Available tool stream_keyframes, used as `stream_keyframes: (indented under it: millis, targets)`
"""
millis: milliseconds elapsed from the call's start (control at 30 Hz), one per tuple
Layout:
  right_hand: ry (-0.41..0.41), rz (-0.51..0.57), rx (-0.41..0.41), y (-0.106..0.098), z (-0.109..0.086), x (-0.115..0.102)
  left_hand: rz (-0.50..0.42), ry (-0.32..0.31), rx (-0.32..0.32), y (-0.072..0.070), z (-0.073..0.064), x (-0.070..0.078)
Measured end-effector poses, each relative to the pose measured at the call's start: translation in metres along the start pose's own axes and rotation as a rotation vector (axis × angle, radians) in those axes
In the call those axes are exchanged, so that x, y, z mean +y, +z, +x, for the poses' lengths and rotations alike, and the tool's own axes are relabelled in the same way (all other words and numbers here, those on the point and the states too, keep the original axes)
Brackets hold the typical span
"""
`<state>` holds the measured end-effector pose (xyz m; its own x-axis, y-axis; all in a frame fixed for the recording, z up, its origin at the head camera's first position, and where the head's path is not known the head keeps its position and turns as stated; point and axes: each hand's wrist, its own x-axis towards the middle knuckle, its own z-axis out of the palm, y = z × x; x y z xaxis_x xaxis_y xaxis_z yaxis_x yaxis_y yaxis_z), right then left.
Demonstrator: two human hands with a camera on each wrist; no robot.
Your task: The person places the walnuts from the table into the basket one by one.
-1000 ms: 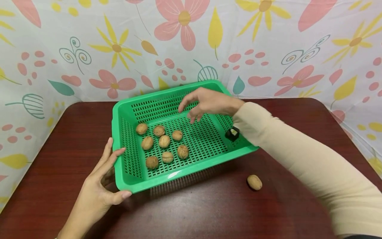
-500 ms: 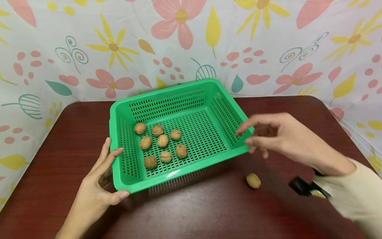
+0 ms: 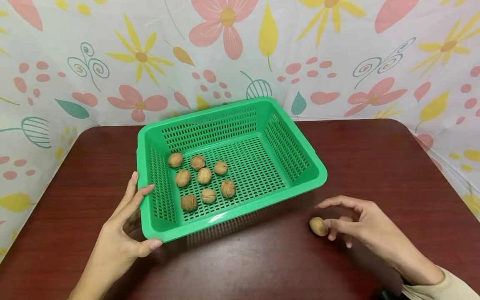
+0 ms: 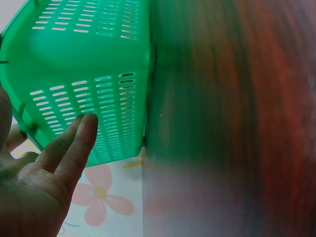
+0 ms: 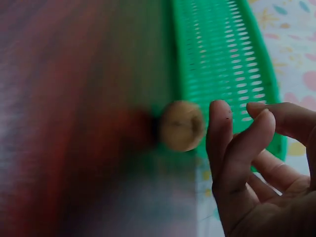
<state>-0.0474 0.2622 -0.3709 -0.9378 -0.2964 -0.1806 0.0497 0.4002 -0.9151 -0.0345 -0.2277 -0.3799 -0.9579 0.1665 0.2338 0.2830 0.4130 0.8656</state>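
Observation:
A green plastic basket with slotted walls stands on the table, several walnuts spread over the left part of its floor. At its left end my left hand holds the rim, thumb at the front corner and index finger over the edge. Two fingers of that hand lie against the outer wall in the left wrist view. A single walnut lies on the table, right of the basket's front corner. Over it hovers my right hand, fingers bent and spread; the right wrist view has the walnut just beyond the fingertips, apart from them.
Dark red-brown wooden table carries everything. Behind it hangs a white cloth with printed flowers and leaves, close to the basket's back rim. A pale sleeve with a black strap shows at my right wrist.
My right hand has moved from above the basket, out over its right end, and down to the loose walnut. The left hand keeps its place on the rim; the walnuts stay put.

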Motion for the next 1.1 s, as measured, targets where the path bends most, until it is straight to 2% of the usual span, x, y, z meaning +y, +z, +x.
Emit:
stream_keyframes:
  millis: [67, 167, 333, 567, 667, 867, 1000, 1100]
  targets:
    - [0.057, -0.013, 0.015, 0.002, 0.001, 0.007, 0.001, -0.007, -0.003, 0.0, 0.0, 0.0]
    - [0.079, -0.013, 0.005, 0.002, 0.002, 0.017, 0.004, -0.017, -0.008, -0.001, 0.001, 0.001]
    - [0.055, 0.01, -0.032, 0.003, 0.003, 0.026, 0.006, -0.024, -0.004, -0.001, 0.001, 0.003]
    - [0.054, 0.093, -0.085, 0.006, 0.002, 0.029, 0.014, -0.031, -0.003, -0.001, 0.001, 0.003]
    - [0.016, 0.085, -0.09, 0.007, 0.001, 0.027, 0.012, -0.031, -0.005, -0.001, 0.001, 0.003]
    - [-0.056, 0.044, -0.136, 0.004, -0.002, 0.003, 0.011, -0.029, -0.008, -0.001, 0.002, 0.003]
    - [-0.143, 0.042, -0.173, 0.001, 0.002, -0.027, 0.01, -0.031, -0.006, -0.002, 0.002, 0.003]
    - [-0.22, -0.002, -0.166, 0.0, 0.011, -0.056, 0.005, -0.029, -0.009, -0.001, 0.002, 0.002]
